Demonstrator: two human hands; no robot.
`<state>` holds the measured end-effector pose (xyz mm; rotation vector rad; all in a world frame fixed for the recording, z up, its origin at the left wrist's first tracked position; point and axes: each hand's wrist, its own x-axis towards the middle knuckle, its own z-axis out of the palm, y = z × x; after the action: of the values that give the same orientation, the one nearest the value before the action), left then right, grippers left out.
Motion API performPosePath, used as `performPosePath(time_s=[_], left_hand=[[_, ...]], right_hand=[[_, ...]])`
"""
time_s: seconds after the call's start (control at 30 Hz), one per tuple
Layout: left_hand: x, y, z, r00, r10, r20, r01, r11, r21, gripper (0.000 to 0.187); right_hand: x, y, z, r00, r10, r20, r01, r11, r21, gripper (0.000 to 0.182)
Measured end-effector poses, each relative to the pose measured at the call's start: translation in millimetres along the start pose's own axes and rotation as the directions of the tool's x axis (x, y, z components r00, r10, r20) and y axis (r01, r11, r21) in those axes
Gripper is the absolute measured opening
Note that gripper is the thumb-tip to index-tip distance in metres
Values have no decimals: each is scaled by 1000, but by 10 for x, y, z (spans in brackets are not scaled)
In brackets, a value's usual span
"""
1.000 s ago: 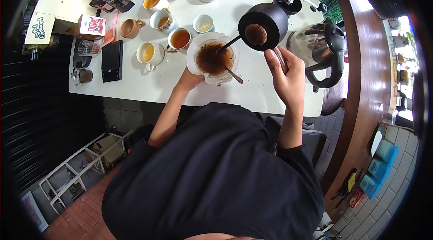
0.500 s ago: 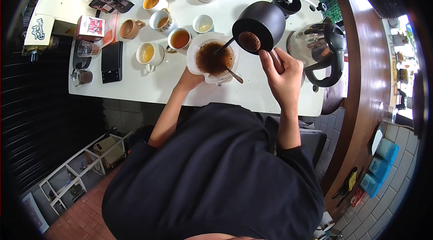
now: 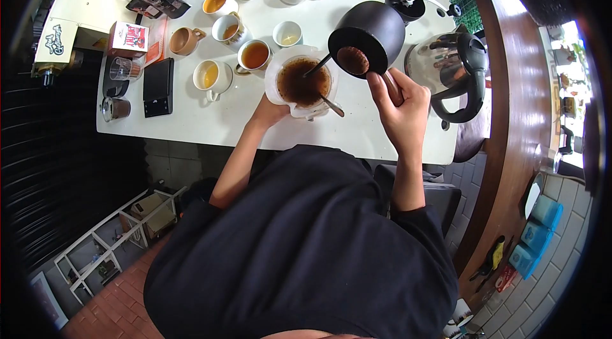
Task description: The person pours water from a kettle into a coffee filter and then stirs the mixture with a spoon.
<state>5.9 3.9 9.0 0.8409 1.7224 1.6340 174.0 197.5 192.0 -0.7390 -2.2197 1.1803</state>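
Observation:
My right hand point(image 3: 405, 106) is closed round the wooden handle of a black gooseneck kettle point(image 3: 376, 27), which is tipped so its thin spout points into a coffee dripper point(image 3: 273, 87). Inside the dripper lies dark, wet coffee point(image 3: 299, 87) with bits of grounds on it. A metal spoon point(image 3: 335, 108) leans on its near rim. My left hand point(image 3: 271, 113) grips the dripper from its near left side, its fingers mostly hidden beneath. Just beyond the dripper stand a cup of reddish-brown liquid point(image 3: 255, 55) and a pale cup point(image 3: 288, 34).
Several more cups stand on the white table point(image 3: 210, 122), among them a cup of yellow liquid point(image 3: 210, 76). A black scale point(image 3: 158, 87) lies at the left. To the right are a glass electric kettle point(image 3: 446, 62) and a hand grinder point(image 3: 405, 2).
The black kettle and my right hand have shifted very slightly to the right. My left hand and the dripper have stayed almost still.

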Motion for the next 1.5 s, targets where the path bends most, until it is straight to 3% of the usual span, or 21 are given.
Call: performPosePath(time_s=[0.83,1.03,1.5], left_hand=[[38,174,45,998,50,34,-52,997,53,65],[69,734,203,989,95,114,-114,978,173,49],[19,38,3,999,-3,46,1,998,63,60]], right_hand=[[-14,13,-30,1000,-13,14,14,999,-32,45],[-12,6,-30,1000,-26,6,27,999,-47,45],[4,19,-26,999,-43,15,44,997,-61,41]])
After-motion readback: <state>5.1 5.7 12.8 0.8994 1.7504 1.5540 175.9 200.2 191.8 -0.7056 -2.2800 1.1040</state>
